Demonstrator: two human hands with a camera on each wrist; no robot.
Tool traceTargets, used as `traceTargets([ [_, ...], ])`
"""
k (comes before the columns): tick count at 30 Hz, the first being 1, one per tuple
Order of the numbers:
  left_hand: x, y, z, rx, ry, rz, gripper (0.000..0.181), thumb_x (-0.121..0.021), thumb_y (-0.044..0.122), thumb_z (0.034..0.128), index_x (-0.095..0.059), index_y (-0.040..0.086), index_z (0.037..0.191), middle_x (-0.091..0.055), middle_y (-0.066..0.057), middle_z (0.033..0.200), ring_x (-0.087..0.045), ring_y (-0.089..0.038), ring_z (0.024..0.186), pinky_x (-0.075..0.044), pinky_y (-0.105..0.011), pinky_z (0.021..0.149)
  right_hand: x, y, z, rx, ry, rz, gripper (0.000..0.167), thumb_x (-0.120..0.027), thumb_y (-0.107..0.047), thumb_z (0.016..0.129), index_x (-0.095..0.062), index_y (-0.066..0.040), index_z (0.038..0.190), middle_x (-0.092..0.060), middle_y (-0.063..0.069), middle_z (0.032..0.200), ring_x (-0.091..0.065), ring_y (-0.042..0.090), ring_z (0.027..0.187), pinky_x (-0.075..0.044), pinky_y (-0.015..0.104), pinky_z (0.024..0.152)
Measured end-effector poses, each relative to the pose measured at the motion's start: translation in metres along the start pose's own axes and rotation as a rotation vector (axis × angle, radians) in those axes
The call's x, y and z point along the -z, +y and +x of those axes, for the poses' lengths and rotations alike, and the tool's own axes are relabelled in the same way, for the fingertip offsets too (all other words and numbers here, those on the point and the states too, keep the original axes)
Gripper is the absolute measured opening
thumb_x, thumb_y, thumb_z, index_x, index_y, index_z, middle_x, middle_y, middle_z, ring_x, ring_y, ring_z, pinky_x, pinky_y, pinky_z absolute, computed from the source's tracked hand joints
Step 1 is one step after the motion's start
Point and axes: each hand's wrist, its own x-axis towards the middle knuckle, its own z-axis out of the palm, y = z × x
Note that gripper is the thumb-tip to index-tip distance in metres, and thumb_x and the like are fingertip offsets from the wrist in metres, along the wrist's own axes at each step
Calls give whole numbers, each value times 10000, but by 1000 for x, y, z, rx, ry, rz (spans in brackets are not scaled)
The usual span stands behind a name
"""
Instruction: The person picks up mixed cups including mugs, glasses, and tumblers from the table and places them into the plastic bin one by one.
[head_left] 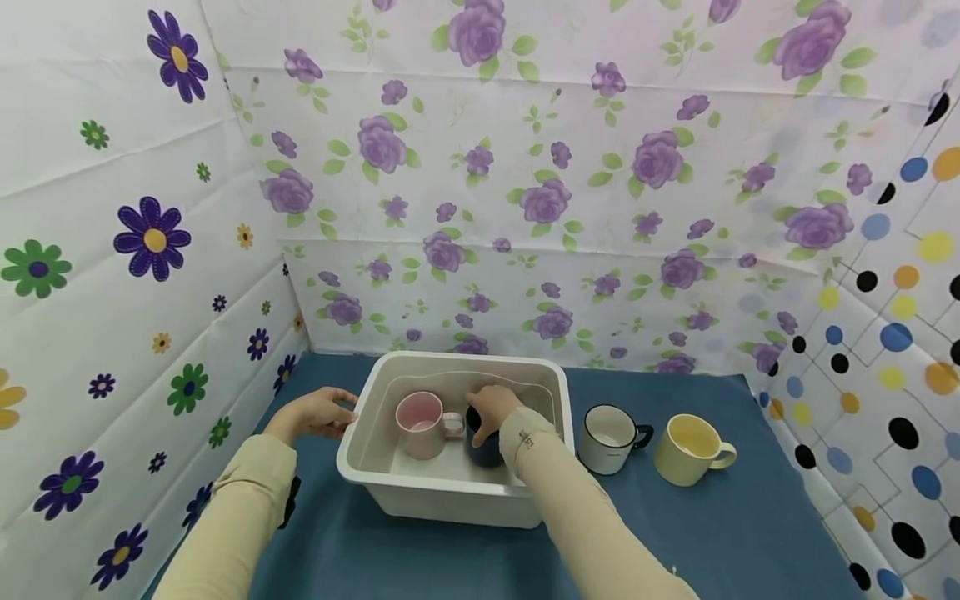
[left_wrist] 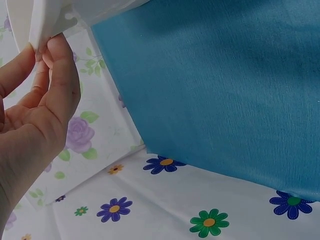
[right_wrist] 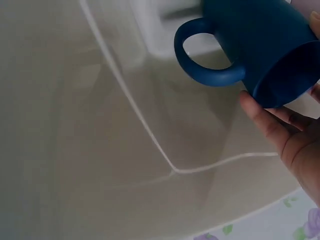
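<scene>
A white plastic bin stands on the blue tabletop. At its left end my left hand pinches the rim between thumb and fingers, as the left wrist view shows. Inside the bin, my right hand holds a dark blue mug from above, with fingers at the mug's mouth and the thumb on the opposite side. The blue mug's handle stays free of the hand. To its left in the bin stands a pink mug, upright, with its handle pointing right.
Right of the bin a white mug with a black rim and handle stands upright on the blue cloth. Beside it is a yellow mug, handle to the right. Flower-printed sheets rise behind and at the left; a dotted one at right.
</scene>
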Motion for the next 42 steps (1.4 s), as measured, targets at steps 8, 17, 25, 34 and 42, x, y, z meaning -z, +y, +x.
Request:
traceTargets([
  [8, -3, 1, 2, 20, 1, -15, 451, -505, 47, 956, -351, -105, 1352, -620, -106, 944, -593, -129, 770, -546, -331, 758, -7, 2, -7, -27, 47, -13, 759, -822, -446, 675, -516, -137, 1296, -647, 66, 1142, -596, 232, 1089, -476, 331, 950],
  [17, -5, 3, 2, 25, 4, -7, 435, -510, 46, 955, -368, -103, 1338, -615, -126, 961, -585, -149, 784, -545, -356, 781, -6, 0, -8, -69, 39, -18, 753, -827, -452, 662, -527, -122, 1269, -642, 76, 1161, -596, 236, 1102, -486, 330, 939],
  [25, -5, 6, 1, 27, 18, 3, 417, -502, 39, 957, -377, -105, 1328, -615, -121, 945, -587, -150, 779, -548, -358, 780, -3, -6, -8, -132, 9, -32, 797, -820, -469, 660, -493, -156, 1317, -638, 99, 1173, -597, 240, 1103, -521, 337, 883],
  [34, -5, 3, 6, 57, 32, -3, 397, -490, 20, 958, -377, -108, 1316, -591, -113, 921, -587, -153, 776, -555, -335, 752, 6, -3, -7, -121, -46, -60, 786, -796, -444, 711, -474, -186, 1380, -564, 76, 1315, -531, 239, 1196, -478, 362, 955],
  [42, -5, 4, 6, 61, 24, -18, 397, -486, 6, 955, -363, -111, 1314, -572, -122, 920, -592, -151, 768, -555, -342, 752, 8, 0, -5, -72, 10, -81, 621, -860, -245, 665, -590, -177, 1220, -608, 49, 1204, -581, 222, 1111, -501, 348, 919],
])
